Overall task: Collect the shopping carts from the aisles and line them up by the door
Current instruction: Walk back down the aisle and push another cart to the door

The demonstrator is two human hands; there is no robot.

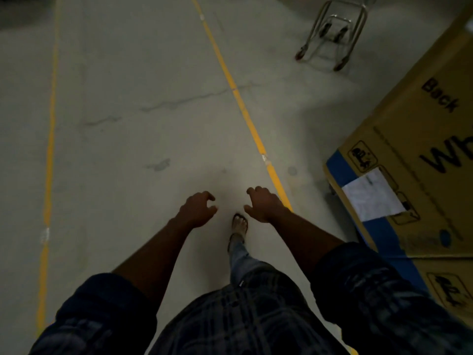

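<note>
The fetching step is judged to be in hand: a cart (332, 34) stands far right, beyond the yellow line (245, 114), and only its lower frame and wheels are seen. Nothing is held; the left hand (198, 210) and right hand (263, 204) are carried near, fingers loosely curled and empty. A walk across the line to the handle, which is out of view, is called for next. A large box (422, 149) on the right crowds the path and would have to be skirted.

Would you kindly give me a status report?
Left hand and right hand empty. Metal wire shopping cart ahead right, untouched. Yellow cardboard box alongside right.
</note>
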